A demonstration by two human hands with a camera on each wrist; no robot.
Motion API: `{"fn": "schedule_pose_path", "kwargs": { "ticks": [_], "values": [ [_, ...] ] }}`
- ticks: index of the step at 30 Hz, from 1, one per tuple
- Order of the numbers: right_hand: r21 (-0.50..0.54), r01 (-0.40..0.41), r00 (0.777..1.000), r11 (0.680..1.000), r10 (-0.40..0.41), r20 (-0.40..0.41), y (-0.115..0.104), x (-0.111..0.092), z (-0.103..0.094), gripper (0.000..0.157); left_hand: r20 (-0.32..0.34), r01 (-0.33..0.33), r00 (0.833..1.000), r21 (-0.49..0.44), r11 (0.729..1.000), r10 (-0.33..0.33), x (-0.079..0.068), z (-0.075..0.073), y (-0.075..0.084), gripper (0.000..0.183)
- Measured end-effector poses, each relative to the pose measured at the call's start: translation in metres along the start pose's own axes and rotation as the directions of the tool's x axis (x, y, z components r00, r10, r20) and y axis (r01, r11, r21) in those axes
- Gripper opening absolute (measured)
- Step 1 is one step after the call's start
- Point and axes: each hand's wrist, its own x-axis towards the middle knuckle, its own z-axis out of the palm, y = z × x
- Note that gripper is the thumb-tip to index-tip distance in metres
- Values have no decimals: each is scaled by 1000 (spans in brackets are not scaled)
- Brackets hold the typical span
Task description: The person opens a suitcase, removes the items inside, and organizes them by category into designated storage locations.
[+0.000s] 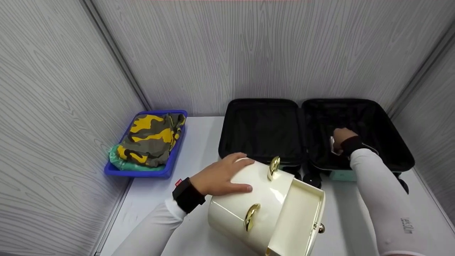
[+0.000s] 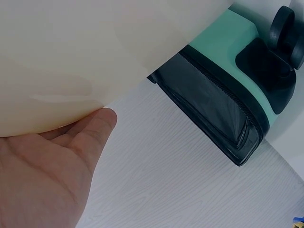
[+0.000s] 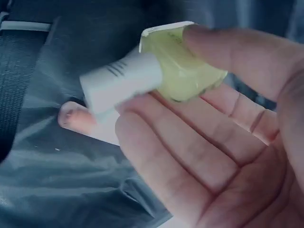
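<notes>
My left hand (image 1: 227,177) rests with its fingers spread on a glossy cream drawer box (image 1: 231,209), which lies tilted with two gold curved fittings facing up. Its drawer (image 1: 298,217), fitted with a gold knob, is pulled out to the right. Over the right half of the open suitcase (image 1: 387,142), my right hand (image 1: 344,137) reaches down inside. In the right wrist view it pinches a small bottle of yellow liquid (image 3: 190,66) with a white cap (image 3: 121,83) between thumb and fingers. Below the bottle, a pale tube with a pinkish end (image 3: 78,118) lies partly hidden on the black lining.
On the left stands a blue tray (image 1: 167,173) with folded yellow and grey camouflage cloth (image 1: 149,137) and a green wrapped item (image 1: 115,158). The suitcase's left half (image 1: 263,131) lies behind the box. Grey panel walls (image 1: 249,53) border the white table (image 1: 199,133).
</notes>
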Motion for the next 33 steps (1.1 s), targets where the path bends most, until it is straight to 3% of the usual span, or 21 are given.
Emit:
{"fn": "schedule_pose_path", "kwargs": {
  "ticks": [3, 7, 10, 15, 20, 25, 29, 33],
  "values": [
    [30, 19, 999, 999, -18, -38, -8, -2, -17, 10, -2, -2, 1000, 1, 1000, 2, 2, -1, -2, 81],
    [102, 44, 992, 994, -31, -126, -25, -9, -44, 27, -11, -12, 1000, 4, 1000, 12, 5, -1, -5, 80],
    [157, 92, 981, 983, -62, -186, -41, -16, -61, 28, -17, -18, 1000, 5, 1000, 18, 8, -1, -6, 79],
    [212, 247, 950, 946, -194, -243, -74, -37, -76, 21, -19, -17, 1000, 6, 1000, 17, 11, -1, -7, 79],
    [230, 424, 897, 876, -371, -239, -108, -66, -76, 14, -24, -15, 1000, 10, 1000, 16, 13, -2, -8, 79],
    [214, 578, 816, 787, -561, -140, -136, -94, -71, 20, -26, -11, 1000, 3, 1000, 12, 15, -2, -10, 79],
    [225, 696, 705, 682, -708, -35, -154, -118, -67, 26, -24, 3, 1000, -5, 1000, -3, 18, -1, -11, 80],
    [283, 754, 602, 592, -796, 59, -173, -141, -60, 26, -24, 3, 1000, -11, 1000, -3, 19, -2, -12, 80]
  ]
}}
